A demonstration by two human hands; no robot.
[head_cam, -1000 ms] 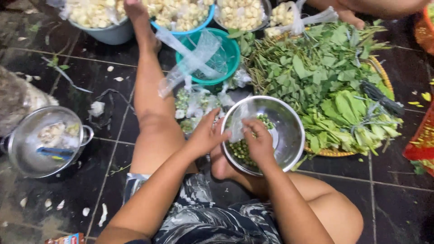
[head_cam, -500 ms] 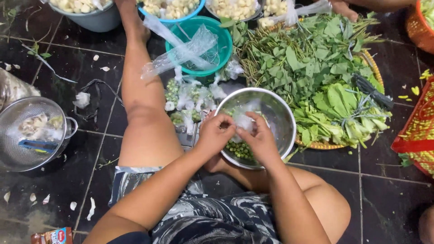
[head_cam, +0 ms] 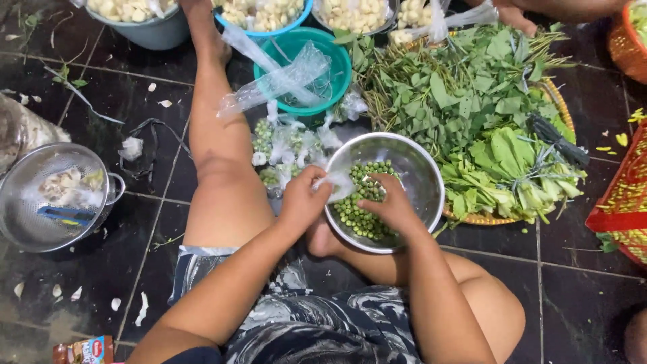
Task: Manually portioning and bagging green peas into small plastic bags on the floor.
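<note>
I sit on a dark tiled floor with a steel bowl (head_cam: 421, 168) of small round green berries (head_cam: 360, 212) in front of me. My left hand (head_cam: 302, 201) grips a small clear plastic bag (head_cam: 339, 182) at the bowl's near rim. My right hand (head_cam: 391, 205) rests inside the bowl on the berries, fingers curled toward the bag's mouth. Several filled and tied little bags of berries (head_cam: 286, 145) lie on the floor just left of the bowl, beside my outstretched left leg (head_cam: 219, 155).
A flat basket (head_cam: 563, 114) heaped with leafy greens lies to the right. A teal bowl (head_cam: 337, 67) with clear bags stands ahead, tubs of pale pieces behind it. A steel colander (head_cam: 27, 229) sits at left. Another person's hand (head_cam: 515, 15) is at the top right.
Both hands have stayed at the bowl; my right hand has dropped from the bag onto the berries, while the left keeps hold of the bag.
</note>
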